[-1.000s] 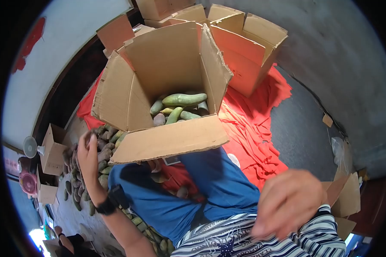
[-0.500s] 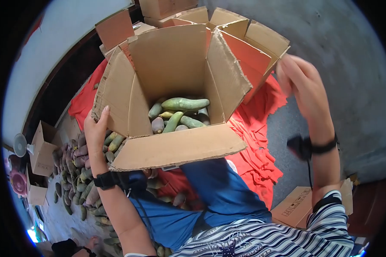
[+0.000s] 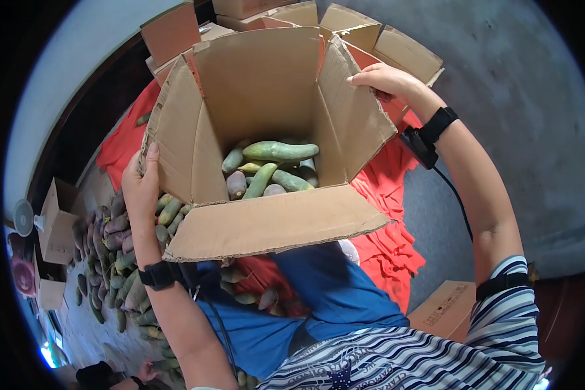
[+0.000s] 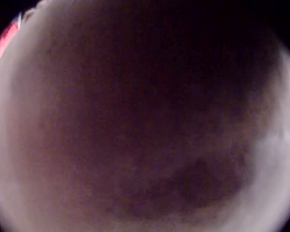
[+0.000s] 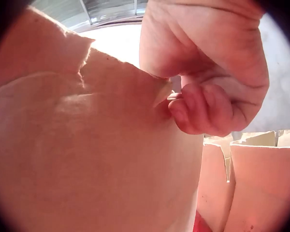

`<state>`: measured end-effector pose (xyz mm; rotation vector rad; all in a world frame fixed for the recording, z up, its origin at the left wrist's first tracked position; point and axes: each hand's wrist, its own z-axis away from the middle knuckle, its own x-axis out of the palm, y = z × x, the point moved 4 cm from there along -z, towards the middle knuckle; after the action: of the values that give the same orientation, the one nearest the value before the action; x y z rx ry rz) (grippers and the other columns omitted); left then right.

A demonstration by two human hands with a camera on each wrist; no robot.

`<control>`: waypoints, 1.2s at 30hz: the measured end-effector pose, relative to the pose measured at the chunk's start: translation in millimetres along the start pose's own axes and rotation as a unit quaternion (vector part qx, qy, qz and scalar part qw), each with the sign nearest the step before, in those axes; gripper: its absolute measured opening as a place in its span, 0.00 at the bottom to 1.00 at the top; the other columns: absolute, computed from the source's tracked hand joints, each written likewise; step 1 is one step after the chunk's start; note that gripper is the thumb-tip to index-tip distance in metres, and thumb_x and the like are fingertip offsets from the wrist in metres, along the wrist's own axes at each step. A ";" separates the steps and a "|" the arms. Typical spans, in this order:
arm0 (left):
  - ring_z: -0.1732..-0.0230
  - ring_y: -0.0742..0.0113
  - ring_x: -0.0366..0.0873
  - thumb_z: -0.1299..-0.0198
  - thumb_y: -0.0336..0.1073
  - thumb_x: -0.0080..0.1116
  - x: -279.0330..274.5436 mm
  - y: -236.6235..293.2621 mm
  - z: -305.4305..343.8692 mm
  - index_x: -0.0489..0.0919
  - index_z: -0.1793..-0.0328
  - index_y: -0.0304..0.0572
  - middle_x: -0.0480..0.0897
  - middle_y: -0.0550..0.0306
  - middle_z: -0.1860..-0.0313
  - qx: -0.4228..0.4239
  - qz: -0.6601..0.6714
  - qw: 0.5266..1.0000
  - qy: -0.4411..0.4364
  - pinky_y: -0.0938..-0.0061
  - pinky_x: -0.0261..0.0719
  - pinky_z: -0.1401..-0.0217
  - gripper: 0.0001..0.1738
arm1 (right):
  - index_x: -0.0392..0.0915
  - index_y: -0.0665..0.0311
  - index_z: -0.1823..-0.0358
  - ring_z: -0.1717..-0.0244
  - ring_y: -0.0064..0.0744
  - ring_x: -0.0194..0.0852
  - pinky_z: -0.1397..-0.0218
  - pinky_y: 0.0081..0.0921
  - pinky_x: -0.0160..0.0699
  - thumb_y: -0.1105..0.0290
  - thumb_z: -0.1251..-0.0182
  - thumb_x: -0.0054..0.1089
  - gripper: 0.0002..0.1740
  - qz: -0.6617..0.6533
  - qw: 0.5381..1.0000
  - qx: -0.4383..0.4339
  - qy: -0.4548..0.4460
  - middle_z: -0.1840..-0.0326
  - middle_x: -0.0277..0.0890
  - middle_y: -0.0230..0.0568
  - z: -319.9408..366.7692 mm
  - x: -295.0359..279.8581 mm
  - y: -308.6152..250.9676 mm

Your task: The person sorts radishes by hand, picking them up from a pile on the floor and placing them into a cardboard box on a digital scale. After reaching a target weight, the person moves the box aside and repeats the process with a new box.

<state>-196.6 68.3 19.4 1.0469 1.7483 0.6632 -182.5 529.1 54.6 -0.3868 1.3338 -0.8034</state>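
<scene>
Tall brown cardboard box [image 3: 257, 91], open top, sits in front of the blue-trousered legs [image 3: 331, 279]. Its near flap [image 3: 276, 224] slopes out over them. Left hand [image 3: 141, 185] grips left flap [image 3: 174, 123], thumb inside, other fingers mostly hidden. Right hand [image 3: 391, 81] pinches outer edge of right flap [image 3: 354, 97], fingers curled. Left wrist view: dark blur.

Inside: about eight long green, yellowish and purple vegetables [image 3: 281, 151], low down, walls rising well above them. Some overlap, count rough.

Left: large pile of similar vegetables [image 3: 114, 240], too many to count, near the left forearm; two small cardboard boxes [image 3: 58, 227] beyond. Behind, upper right: at least two open cardboard boxes [image 3: 406, 52]. Right: crumpled red cloth [image 3: 390, 247], then grey floor [image 3: 439, 224] up to grey wall [image 3: 533, 162]. Lower right: one printed brown carton [image 3: 445, 312].
</scene>
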 end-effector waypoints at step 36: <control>0.75 0.49 0.65 0.32 0.37 0.51 334.2 313.6 211.3 0.66 0.69 0.34 0.67 0.43 0.77 0.299 0.126 0.848 -0.419 0.61 0.65 0.71 0.15 | 0.78 0.64 0.72 0.75 0.23 0.72 0.72 0.23 0.66 0.55 0.35 0.56 0.18 -0.045 0.865 0.342 0.366 0.75 0.77 0.29 578.7 -155.2 440.2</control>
<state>50.6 507.9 35.6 1.6866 1.0295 -0.2460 495.6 829.1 -0.7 0.4814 1.6006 -1.5249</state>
